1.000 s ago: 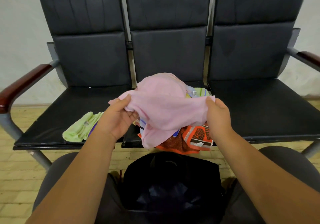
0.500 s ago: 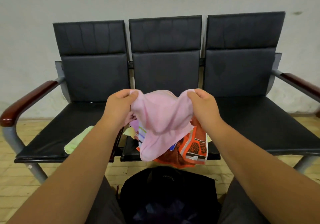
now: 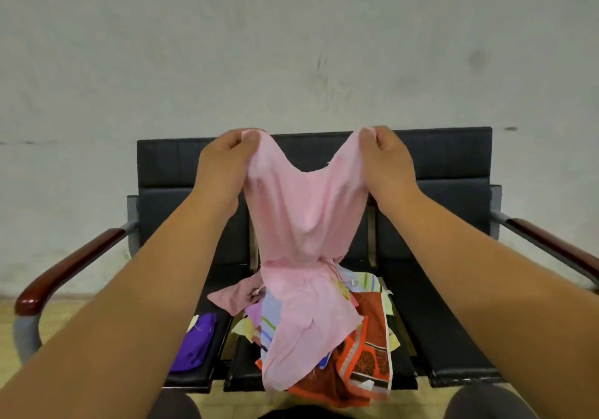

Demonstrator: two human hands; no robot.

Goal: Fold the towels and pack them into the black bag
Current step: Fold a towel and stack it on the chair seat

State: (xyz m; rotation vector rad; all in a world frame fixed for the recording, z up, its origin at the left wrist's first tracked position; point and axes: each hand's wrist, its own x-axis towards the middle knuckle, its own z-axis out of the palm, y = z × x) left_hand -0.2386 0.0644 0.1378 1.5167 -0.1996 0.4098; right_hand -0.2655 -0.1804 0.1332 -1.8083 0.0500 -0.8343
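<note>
Nearest us, on the middle seat of a row of black seats [image 3: 437,321], lies a heap of towels [image 3: 269,321] with an orange patterned towel [image 3: 366,363] at its front, and a purple cloth [image 3: 194,344] lies on the seat to the left. The pink towel [image 3: 304,211] trails its lower end over that heap and rises to our raised hands, sagging in a dip between them. Our left hand [image 3: 220,166] and right hand [image 3: 389,162] each keep a closed grip on one top corner, pinched between thumb and curled fingers, in front of the backrests and the pale wall [image 3: 291,46].
</note>
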